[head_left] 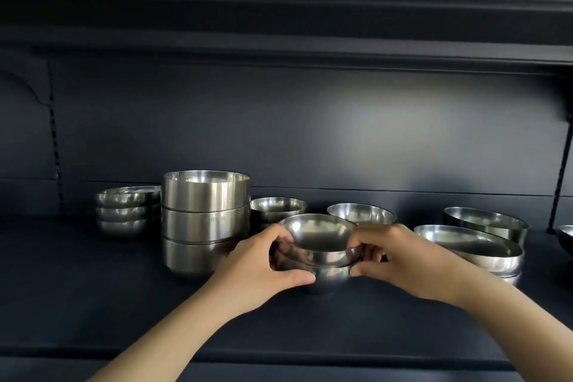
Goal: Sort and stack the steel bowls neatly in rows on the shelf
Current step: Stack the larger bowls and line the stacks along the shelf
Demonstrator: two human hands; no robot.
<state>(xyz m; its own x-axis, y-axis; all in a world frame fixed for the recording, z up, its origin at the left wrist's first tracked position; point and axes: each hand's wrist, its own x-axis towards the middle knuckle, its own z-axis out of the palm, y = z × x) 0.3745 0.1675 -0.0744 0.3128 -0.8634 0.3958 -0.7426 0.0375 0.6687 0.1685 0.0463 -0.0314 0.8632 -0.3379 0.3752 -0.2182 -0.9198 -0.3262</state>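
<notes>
A small stack of round steel bowls (317,245) stands in the middle of the dark shelf (93,298). My left hand (263,267) grips its left side and my right hand (403,260) grips its right side, fingers on the rims. To the left rises a tall stack of three straight-sided steel bowls (206,220). Further left sits a low stack of three small bowls (127,209). Behind my hands are a small bowl (277,208) and another bowl (361,213).
Wide shallow bowls are nested at the right (474,248), with one more behind them (486,222). A bowl's edge (566,236) shows at the far right. A dark upper shelf (279,49) overhangs, and a slotted upright (559,183) stands at the right.
</notes>
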